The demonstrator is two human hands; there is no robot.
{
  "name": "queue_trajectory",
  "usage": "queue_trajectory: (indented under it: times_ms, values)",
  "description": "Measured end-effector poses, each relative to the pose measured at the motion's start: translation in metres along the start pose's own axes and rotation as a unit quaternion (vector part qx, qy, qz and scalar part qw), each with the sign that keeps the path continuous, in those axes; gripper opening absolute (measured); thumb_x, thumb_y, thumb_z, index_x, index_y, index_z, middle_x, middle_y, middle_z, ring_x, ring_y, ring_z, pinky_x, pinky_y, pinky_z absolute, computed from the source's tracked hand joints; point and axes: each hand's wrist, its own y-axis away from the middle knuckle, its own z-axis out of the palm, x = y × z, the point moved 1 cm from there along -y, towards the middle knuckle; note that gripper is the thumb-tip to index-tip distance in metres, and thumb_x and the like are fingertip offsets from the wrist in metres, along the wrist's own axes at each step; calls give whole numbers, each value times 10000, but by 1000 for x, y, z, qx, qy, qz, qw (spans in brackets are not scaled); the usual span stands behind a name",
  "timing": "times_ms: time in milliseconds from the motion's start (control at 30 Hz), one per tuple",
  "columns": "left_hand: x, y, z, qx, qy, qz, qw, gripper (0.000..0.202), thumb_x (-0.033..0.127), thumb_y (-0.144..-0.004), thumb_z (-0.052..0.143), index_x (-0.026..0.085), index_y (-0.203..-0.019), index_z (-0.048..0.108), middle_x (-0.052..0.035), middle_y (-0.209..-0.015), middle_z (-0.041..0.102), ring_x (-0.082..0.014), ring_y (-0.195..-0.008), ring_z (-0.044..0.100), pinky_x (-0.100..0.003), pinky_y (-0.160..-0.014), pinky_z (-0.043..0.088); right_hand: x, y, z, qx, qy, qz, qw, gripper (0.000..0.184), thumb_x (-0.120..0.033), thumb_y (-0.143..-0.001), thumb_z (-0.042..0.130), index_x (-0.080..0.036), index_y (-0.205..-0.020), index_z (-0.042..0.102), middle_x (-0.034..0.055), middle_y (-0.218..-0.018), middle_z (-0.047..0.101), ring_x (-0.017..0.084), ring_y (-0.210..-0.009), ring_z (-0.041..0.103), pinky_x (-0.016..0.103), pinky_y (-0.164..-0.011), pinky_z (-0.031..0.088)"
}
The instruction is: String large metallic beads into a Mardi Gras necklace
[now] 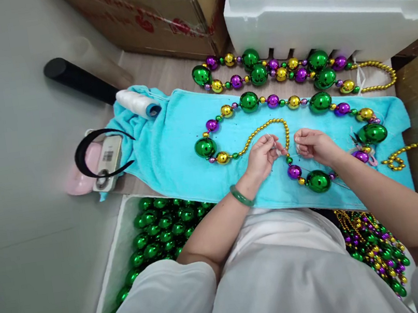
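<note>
White-trousered knees (pixel 157 310) front a turquoise towel (pixel 176 145), seemingly spread to keep beads from rolling, where left hand (pixel 264 156) and right hand (pixel 314 145), nearly touching, each pinch the bead strand (pixel 249 102) by its thread.

Left hand (pixel 262 156) and right hand (pixel 315 145) are both pinching the gold bead strand (pixel 263 128) right between them, on the turquoise towel (pixel 177 151) inside the big-bead necklace (pixel 250 102) loop. White thread spool (pixel 138 104) sits on the towel's left end, tub of green beads (pixel 157 232) just below
</note>
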Motion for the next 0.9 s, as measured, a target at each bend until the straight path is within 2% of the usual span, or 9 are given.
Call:
queue_trajectory:
  times_ms: [167,333,467,567,633,700,767,833,900]
  values:
    - [5,6,-1,-17,-66,23,997,115,259,-871,538,149,-840,531,20,-612,589,-105,-557,615,-232,-635,475,-2,1,2,20,41,23,999,282,-297,-639,733,-200,-703,476,-91,-444,350,57,-385,282,182,-364,131]
    - [6,8,-1,-37,-160,30,986,120,243,-863,525,159,-777,525,64,-509,464,-66,-467,474,-198,-556,397,-2,1,2,23,60,45,997,249,-259,-613,718,-193,-684,489,-108,-422,307,38,-367,215,180,-371,97]
    - [4,9,-4,-20,-277,54,959,141,191,-849,500,163,-710,503,72,-499,408,-53,-449,391,-184,-486,298,-1,0,-2,39,49,48,997,240,-234,-593,702,-197,-661,475,-109,-422,298,39,-356,217,184,-369,98]
    - [3,8,-5,-12,-314,65,947,137,159,-831,472,165,-699,506,68,-509,407,-58,-456,382,-187,-476,286,-2,0,-5,49,37,43,997,238,-242,-582,693,-201,-647,467,-117,-425,253,46,-355,231,188,-365,114]
    - [5,5,-3,-11,-339,64,939,122,157,-816,482,162,-704,528,69,-494,416,-61,-445,375,-192,-474,291,-6,1,-5,55,40,32,997,239,-255,-579,706,-197,-652,485,-106,-429,285,59,-367,291,196,-365,158]
    - [7,0,1,-20,-368,51,928,114,181,-809,513,155,-713,569,63,-484,453,-66,-445,405,-196,-491,323,-13,4,-5,65,77,0,995,225,-281,-595,715,-187,-668,524,-56,-468,428,92,-432,421,212,-388,248]
    - [10,-5,6,-31,-396,31,917,124,212,-798,550,142,-727,624,39,-520,530,-75,-476,470,-203,-526,370,-23,9,-5,83,158,-58,982,199,-313,-632,706,-179,-684,569,34,-652,619,140,-590,548,233,-447,334]
    - [12,-10,13,-33,-432,22,901,145,231,-784,580,132,-745,678,7,-585,602,-89,-528,521,-213,-558,400,-35,15,-3,101,261,-138,950,165,-322,-674,680,-180,-683,597,92,-917,690,184,-787,598,255,-524,387]
    - [13,-12,18,-33,-475,31,879,167,206,-775,574,130,-785,722,-12,-623,641,-100,-560,535,-220,-570,406,-47,21,0,100,355,-215,904,121,-300,-708,649,-189,-680,610,96,-1062,678,214,-926,590,279,-598,414]
